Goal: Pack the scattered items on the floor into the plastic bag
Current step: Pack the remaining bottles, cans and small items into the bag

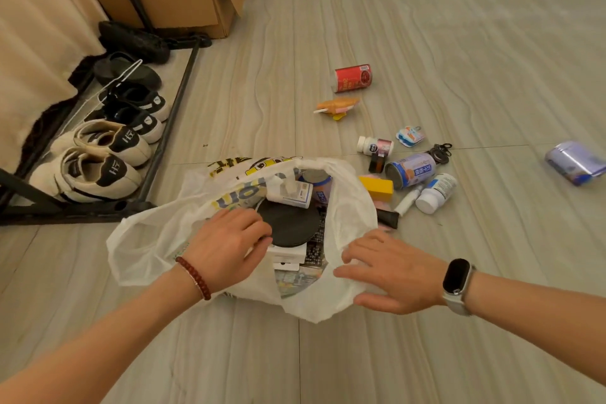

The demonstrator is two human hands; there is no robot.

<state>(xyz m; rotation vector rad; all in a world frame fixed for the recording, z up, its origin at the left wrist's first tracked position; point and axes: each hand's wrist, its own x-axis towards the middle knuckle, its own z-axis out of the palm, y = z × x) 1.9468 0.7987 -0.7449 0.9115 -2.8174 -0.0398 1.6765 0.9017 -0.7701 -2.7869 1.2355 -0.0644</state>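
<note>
Nearest, the right hand (pixel 390 270) lies spread and flat on the near-right lip of the thin white plastic bag (pixel 144 239), fingers straight, pressing the film down. The left hand (pixel 226 248), wearing a red bead bracelet, reaches into the bag's mouth with its fingers curled over the rim of a flat black round disc (pixel 290 223) that sits on a white box; whether it truly grips the disc or only rests there I cannot tell.

The bag lies open on the pale floor, already holding boxes and a can. Its film is limp — if the right hand lifts, the mouth may fold shut, and the disc could slide off the box and snag the edge.

Just beyond the bag's right side a cluster waits: a yellow rectangular box (pixel 377 188), a white capped pill bottle (pixel 436 193), a blue-and-white can on its side (pixel 411 170). Cylinders lying down roll easily, so a careless reach may scatter them. Further off lie an orange toy (pixel 337 105) and a red can (pixel 353 77), also on its side. Well apart to the right sits a purple-blue pouch (pixel 575 166) — easy to overlook.
</note>
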